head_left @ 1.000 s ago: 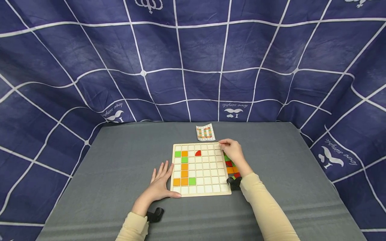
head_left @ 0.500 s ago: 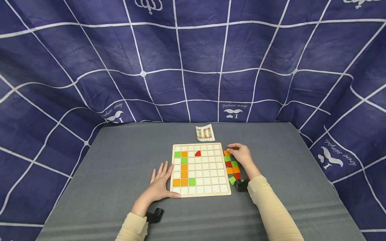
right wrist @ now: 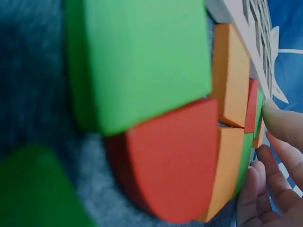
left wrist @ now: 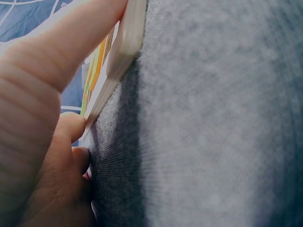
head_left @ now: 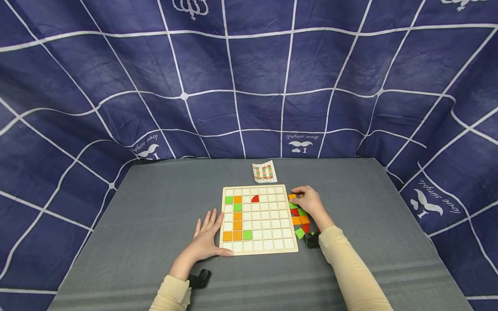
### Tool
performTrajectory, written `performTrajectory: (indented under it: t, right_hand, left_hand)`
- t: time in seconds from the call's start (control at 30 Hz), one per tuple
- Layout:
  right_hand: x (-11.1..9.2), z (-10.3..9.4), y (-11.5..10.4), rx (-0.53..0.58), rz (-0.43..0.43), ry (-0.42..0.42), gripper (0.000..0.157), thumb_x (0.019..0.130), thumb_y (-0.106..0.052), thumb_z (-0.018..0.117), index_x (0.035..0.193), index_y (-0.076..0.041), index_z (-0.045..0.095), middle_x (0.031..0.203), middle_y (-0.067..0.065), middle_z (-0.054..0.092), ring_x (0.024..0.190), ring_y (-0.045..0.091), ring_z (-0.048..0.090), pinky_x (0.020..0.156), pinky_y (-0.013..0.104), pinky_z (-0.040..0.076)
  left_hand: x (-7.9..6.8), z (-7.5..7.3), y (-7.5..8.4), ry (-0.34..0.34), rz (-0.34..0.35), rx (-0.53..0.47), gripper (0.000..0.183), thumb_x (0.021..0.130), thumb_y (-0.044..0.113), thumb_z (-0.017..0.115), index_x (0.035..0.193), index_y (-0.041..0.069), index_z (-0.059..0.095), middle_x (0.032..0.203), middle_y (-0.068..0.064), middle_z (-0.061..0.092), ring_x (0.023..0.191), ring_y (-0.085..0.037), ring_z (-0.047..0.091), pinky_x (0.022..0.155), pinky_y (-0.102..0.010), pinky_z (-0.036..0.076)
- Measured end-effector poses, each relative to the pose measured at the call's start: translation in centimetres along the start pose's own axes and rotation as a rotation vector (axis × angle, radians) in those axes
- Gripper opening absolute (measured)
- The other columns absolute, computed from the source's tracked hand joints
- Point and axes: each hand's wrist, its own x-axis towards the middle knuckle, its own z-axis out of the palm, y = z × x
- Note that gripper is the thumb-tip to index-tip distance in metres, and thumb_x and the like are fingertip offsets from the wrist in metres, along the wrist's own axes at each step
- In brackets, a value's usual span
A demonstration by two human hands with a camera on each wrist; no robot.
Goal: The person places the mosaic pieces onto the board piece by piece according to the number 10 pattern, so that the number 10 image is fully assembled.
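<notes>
My left hand [head_left: 209, 239] lies with spread fingers at the near left corner of a wooden grid board [head_left: 272, 249], thumb along its front edge. In the left wrist view, thumb and fingertips touch the board's edge [left wrist: 128, 42]. Orange and green square tiles fill some cells on the left, and a red quarter-round tile [head_left: 255, 198] sits further up. My right hand [head_left: 310, 201] is at the far end of the loose tiles, thumb and index finger apart around an orange tile [head_left: 292, 196]. The right wrist view shows the thumb [right wrist: 284, 122] beside a green tile [right wrist: 259, 111].
Loose tiles lie along the board's right side, including a green tile [head_left: 299, 233] and orange tiles [head_left: 304, 220]. A printed pattern card [head_left: 265, 171] lies behind the board. Grey cloth [head_left: 171, 194] covers the table, and a blue checked curtain [head_left: 256, 112] hangs behind.
My right hand has moved right, off the board's far right corner, to the loose tiles, and its thumb has come down toward the green one. The left hand stays in place.
</notes>
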Motion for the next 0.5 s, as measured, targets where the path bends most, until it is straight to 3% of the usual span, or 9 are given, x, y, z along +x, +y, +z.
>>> performTrajectory:
  t: [0.23,0.5]
  right_hand:
    - [0.01,0.06,-0.21,-0.022,-0.015,-0.01,0.028,0.087,-0.013,0.076,0.113,-0.003,0.072,0.109,0.016,0.06,0.09,0.026,0.057,0.08,0.04,0.05]
    - [0.16,-0.07,-0.39,-0.01,0.04,-0.015,0.021,0.084,-0.009,0.076,0.104,-0.003,0.072,0.097,0.012,0.061,0.086,0.023,0.056,0.074,0.032,0.048]
  left_hand:
    - [0.03,0.1,0.01,0.008,-0.004,0.001,0.131,0.059,0.048,0.093,0.157,0.005,0.018,0.165,-0.021,0.005,0.153,-0.04,-0.002,0.12,-0.06,-0.006]
    - [0.0,-0.03,0.16,0.004,-0.009,-0.007,0.13,0.059,0.047,0.093,0.157,0.004,0.019,0.165,-0.021,0.005,0.153,-0.041,-0.002,0.12,-0.06,-0.007]
